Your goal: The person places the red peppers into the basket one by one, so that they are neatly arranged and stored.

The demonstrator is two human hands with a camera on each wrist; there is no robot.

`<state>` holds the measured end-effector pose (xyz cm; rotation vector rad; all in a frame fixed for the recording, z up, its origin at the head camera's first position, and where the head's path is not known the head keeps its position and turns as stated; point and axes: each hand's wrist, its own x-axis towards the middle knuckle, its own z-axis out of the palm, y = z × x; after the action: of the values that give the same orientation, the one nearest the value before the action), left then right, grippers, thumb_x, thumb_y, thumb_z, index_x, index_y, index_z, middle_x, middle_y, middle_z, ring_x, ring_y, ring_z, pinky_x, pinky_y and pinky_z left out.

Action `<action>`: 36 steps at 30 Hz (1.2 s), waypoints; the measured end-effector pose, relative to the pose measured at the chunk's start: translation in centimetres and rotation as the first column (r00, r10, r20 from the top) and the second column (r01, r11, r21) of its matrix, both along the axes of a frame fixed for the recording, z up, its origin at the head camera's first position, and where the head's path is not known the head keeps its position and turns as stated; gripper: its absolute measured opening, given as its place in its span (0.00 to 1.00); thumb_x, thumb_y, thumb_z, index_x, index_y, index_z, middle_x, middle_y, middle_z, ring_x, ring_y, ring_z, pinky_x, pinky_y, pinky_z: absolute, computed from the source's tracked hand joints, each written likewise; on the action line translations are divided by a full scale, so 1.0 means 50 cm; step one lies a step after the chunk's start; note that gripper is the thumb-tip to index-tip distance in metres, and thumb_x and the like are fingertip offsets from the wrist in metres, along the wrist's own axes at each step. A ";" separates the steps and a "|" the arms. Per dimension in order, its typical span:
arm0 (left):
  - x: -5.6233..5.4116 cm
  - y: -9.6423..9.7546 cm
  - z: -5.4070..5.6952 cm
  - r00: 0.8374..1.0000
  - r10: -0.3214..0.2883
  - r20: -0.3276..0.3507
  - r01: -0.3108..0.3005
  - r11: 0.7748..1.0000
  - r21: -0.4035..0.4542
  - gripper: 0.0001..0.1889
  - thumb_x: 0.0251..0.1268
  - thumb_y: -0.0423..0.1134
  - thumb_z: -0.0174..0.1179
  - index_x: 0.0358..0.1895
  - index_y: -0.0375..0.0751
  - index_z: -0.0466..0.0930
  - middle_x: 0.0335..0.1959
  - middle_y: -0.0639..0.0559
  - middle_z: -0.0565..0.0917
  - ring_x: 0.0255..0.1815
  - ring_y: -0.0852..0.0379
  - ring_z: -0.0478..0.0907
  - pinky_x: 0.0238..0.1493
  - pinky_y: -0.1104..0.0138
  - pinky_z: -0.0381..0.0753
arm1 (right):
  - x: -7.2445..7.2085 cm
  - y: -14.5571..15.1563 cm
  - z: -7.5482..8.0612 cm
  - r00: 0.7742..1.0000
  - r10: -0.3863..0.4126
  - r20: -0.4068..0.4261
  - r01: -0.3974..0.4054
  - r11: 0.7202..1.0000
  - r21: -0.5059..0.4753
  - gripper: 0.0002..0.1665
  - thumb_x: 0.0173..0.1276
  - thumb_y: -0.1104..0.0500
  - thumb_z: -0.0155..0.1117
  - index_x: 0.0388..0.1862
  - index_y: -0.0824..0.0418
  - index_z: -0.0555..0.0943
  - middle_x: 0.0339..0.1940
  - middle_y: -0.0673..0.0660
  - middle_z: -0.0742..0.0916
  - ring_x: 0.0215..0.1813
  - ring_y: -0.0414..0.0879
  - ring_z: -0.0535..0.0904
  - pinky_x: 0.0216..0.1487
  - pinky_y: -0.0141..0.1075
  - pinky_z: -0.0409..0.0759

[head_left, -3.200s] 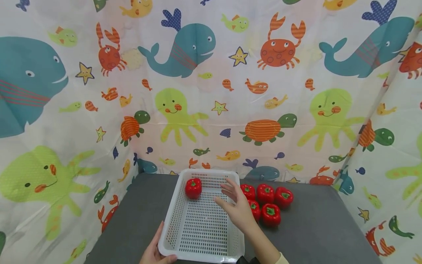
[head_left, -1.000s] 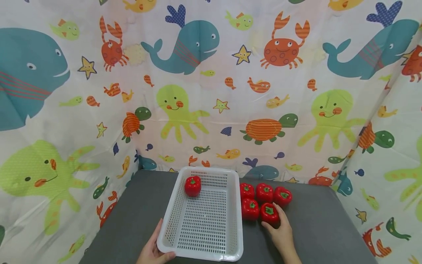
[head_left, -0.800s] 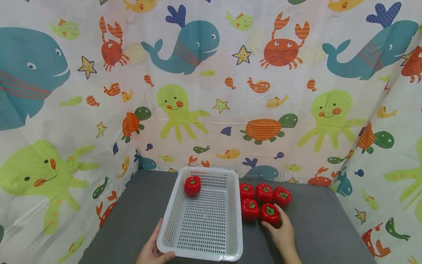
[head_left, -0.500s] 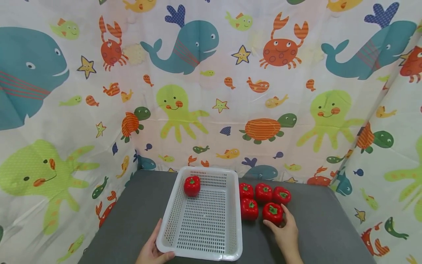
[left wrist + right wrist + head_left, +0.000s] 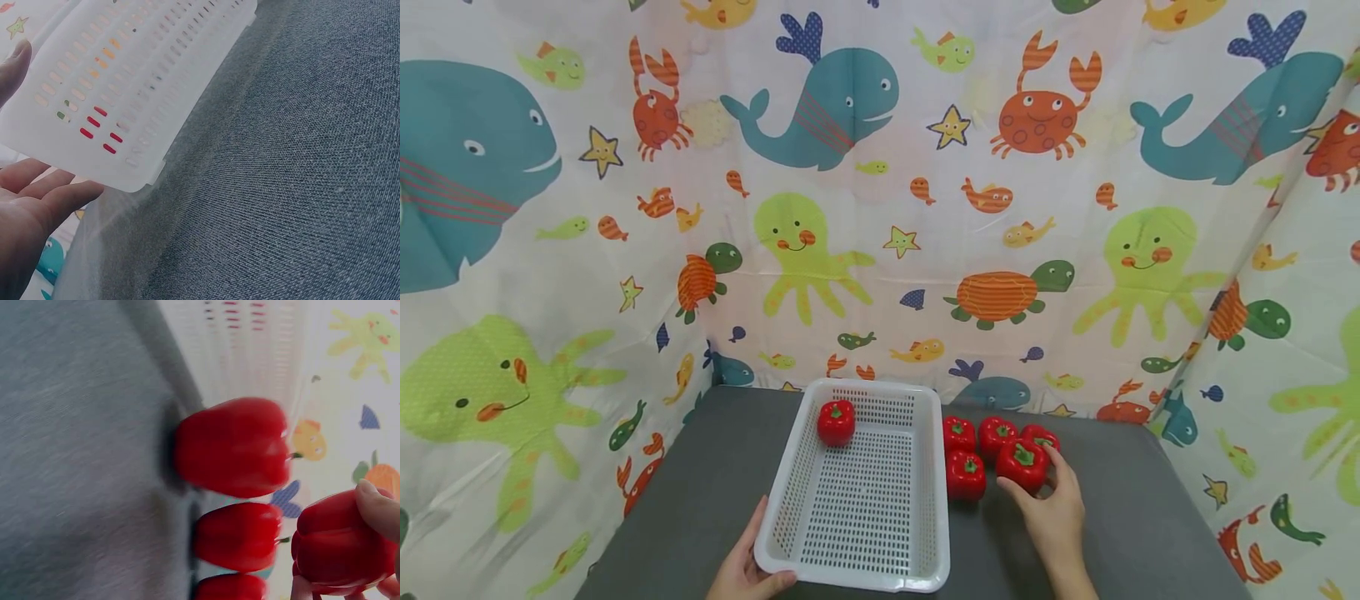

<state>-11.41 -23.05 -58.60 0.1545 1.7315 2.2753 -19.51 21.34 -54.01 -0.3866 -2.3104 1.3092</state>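
In the head view, my right hand [image 5: 1056,515] pinches a red bell pepper [image 5: 1022,471] between thumb and fingers. The right wrist view shows this bell pepper [image 5: 340,547] raised off the table. My left hand [image 5: 747,571] grips the near left corner of a white slotted plastic basket [image 5: 859,533]. In the left wrist view its thumb lies near the rim and its fingers touch the basket wall [image 5: 81,169] from the other side. One red bell pepper [image 5: 837,423] sits inside the basket, toward the far left.
Several more red peppers stand just right of the basket, the nearest pepper [image 5: 966,477] close to its wall. One behind the held pepper is partly hidden. A grey cloth covers the table [image 5: 1120,517]. Behind and at both sides hangs a curtain [image 5: 917,225] with sea animals.
My right hand came from above the basket to the peppers, took hold of the nearest right one and raised it off the table. My left hand stays at the basket corner.
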 end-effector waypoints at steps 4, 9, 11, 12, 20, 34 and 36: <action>0.000 0.001 0.001 1.000 0.012 -0.017 -0.012 1.000 -0.019 0.61 0.62 0.26 0.67 0.82 0.51 0.24 0.82 0.30 0.41 0.75 0.24 0.56 0.63 0.52 0.81 | -0.002 -0.017 0.026 0.999 0.015 -0.033 -0.015 1.000 -0.004 0.54 0.53 0.44 0.82 0.76 0.54 0.67 0.67 0.63 0.76 0.59 0.61 0.77 0.55 0.59 0.85; 0.005 0.000 -0.001 1.000 0.011 0.012 -0.011 1.000 0.008 0.62 0.62 0.24 0.66 0.82 0.52 0.23 0.82 0.31 0.40 0.75 0.25 0.56 0.64 0.50 0.80 | -0.010 -0.039 0.052 0.998 0.056 -0.043 -0.058 0.998 -0.041 0.53 0.55 0.47 0.82 0.76 0.53 0.66 0.68 0.62 0.75 0.62 0.61 0.76 0.56 0.58 0.84; 0.004 0.001 -0.001 1.000 0.008 0.018 -0.008 1.000 0.011 0.62 0.62 0.25 0.67 0.82 0.52 0.22 0.82 0.30 0.40 0.75 0.25 0.57 0.64 0.50 0.80 | -0.015 -0.047 0.064 0.996 0.074 -0.051 -0.077 0.995 -0.067 0.53 0.55 0.48 0.82 0.76 0.52 0.66 0.68 0.61 0.75 0.63 0.61 0.76 0.55 0.58 0.84; 0.004 0.001 -0.002 1.000 0.006 0.017 -0.006 1.000 0.010 0.62 0.62 0.25 0.67 0.82 0.52 0.22 0.82 0.29 0.40 0.75 0.25 0.57 0.64 0.50 0.80 | -0.017 -0.051 0.070 0.995 0.083 -0.052 -0.087 0.993 -0.077 0.53 0.55 0.48 0.82 0.76 0.51 0.66 0.68 0.61 0.75 0.64 0.61 0.75 0.55 0.58 0.84; 0.002 0.000 0.000 1.000 0.000 0.023 -0.001 1.000 0.011 0.62 0.62 0.25 0.67 0.81 0.52 0.21 0.82 0.30 0.39 0.76 0.25 0.56 0.65 0.51 0.79 | -0.043 -0.096 0.119 0.987 0.152 -0.053 -0.157 0.982 -0.109 0.55 0.53 0.46 0.83 0.76 0.49 0.64 0.71 0.57 0.73 0.67 0.59 0.73 0.56 0.57 0.84; 0.001 -0.001 0.002 1.000 -0.006 0.022 0.005 1.000 0.011 0.62 0.63 0.26 0.66 0.81 0.51 0.21 0.82 0.29 0.37 0.75 0.25 0.57 0.65 0.49 0.79 | -0.073 -0.154 0.147 0.971 0.236 -0.041 -0.239 0.968 -0.075 0.55 0.52 0.46 0.83 0.76 0.48 0.63 0.70 0.56 0.73 0.64 0.56 0.74 0.57 0.55 0.85; 0.001 -0.001 0.002 1.000 -0.002 0.021 0.002 1.000 0.015 0.62 0.63 0.26 0.67 0.81 0.51 0.21 0.82 0.29 0.37 0.75 0.25 0.57 0.65 0.48 0.79 | -0.079 -0.163 0.150 0.966 0.253 -0.045 -0.256 0.964 -0.077 0.55 0.53 0.47 0.83 0.75 0.49 0.63 0.69 0.57 0.74 0.63 0.56 0.75 0.57 0.56 0.85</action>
<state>-11.35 -23.11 -58.47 0.1351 1.7037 2.2809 -23.44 13.21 -46.52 -0.0919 -2.3410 1.5230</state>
